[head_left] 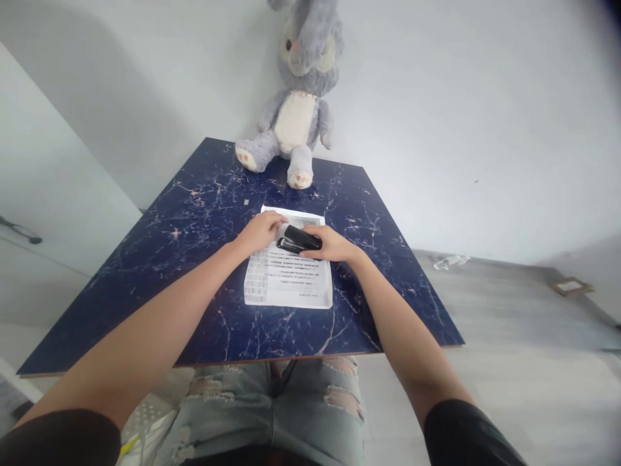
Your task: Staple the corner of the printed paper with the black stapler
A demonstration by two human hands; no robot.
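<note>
Printed sheets of paper (298, 288) lie on the dark blue marbled table. Above them my right hand (332, 243) grips a black stapler (303, 237), thumb on one side and fingers on the other. The stapler's jaws are apart and its front end points left, toward my left hand (264, 230). That hand is at the upper left edge of the sheets, its bent fingers closed on the paper close to the stapler's front. Its thumb and the undersides of its fingers are partly hidden.
A grey plush rabbit (297, 123) sits at the table's far end against the wall. A tiny pale piece (246, 202) lies left of the sheets. The table (194, 213) ends just before my lap. On the floor at right are a clear plastic item (451, 261) and a brown box-like object (571, 287).
</note>
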